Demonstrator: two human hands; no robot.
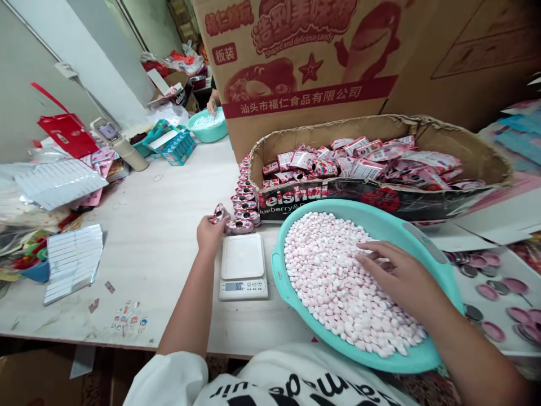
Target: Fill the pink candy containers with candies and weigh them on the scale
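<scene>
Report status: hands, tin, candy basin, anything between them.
Left hand holds small tin beside scale. Right hand rests in candy basin. Nothing between.

Soft, even light is filling the room, throwing only faint shadows under the hands and a mild sheen on the white table [169,225]. The wide lens is bending the edges, and the far corners are blurring slightly.
</scene>
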